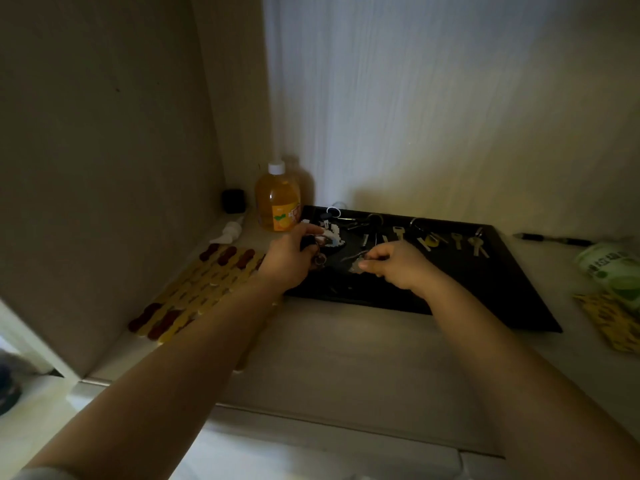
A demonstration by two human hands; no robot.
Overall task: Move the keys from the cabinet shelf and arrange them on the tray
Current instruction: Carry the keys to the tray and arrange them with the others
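Best to set each bunch down flat and gently, spread out, not piled on the ones already there

Far to the left of the left hand (289, 259): a yellow mat (194, 292) with dark red peanut-shaped bumps, flat and rubbery-looking. Just behind that hand: a plastic bottle (277, 199) full of orange liquid, smooth and round, white cap on top

Left hand curled round a dark key bunch (317, 249) with a metal ring, plus a white and blue blocky charm (334, 239) sticking out past the fingers; held over the left end of the black tray (519, 306)

Right hand (398, 266) pinching a thin silvery key (355, 263), blurred, low over the tray between the two hands

Behind and to the right of the right hand: loose keys (460, 240) lying in a row on the tray, small, flat, shiny metal, some with rings. Tray dark, smooth, square-cornered, resting on the pale wood-look shelf (346, 358)

Far right of that hand: a black pen (554, 240) and a green soft packet (613, 268)
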